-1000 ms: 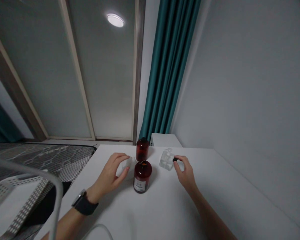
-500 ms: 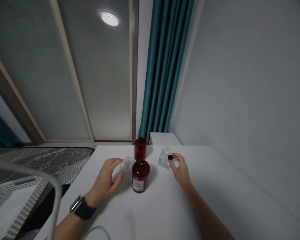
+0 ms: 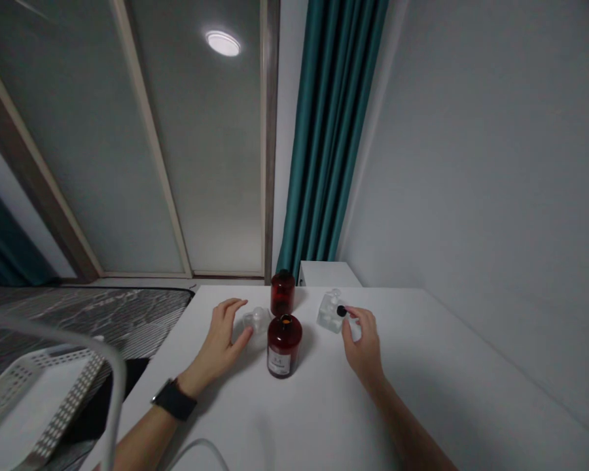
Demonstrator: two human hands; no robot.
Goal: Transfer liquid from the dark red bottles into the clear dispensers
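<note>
My right hand [image 3: 363, 337] pinches a small black cap [image 3: 341, 311] between thumb and fingertips, close to a square clear glass bottle [image 3: 330, 313]. My left hand [image 3: 224, 333], with a dark watch on its wrist, has its thumb and fingers apart beside another clear glass bottle [image 3: 258, 320]; I see no grip on it. Between my hands stands a brown glass bottle [image 3: 285, 345] with a white label and an uncapped mouth. A second brown bottle [image 3: 283, 294], topped in black, is upright just behind it.
All the bottles stand on a white table [image 3: 334, 412]. A white perforated basket [image 3: 39, 399] lies low on the left, behind a blurred grey curved tube [image 3: 116, 386]. Past the table's far edge are a white cabinet [image 3: 328, 273] and a teal curtain [image 3: 331, 144].
The whole view has shifted slightly, so everything appears a little further right. My right hand keeps the black cap pinched near the square bottle; my left hand's fingers remain spread.
</note>
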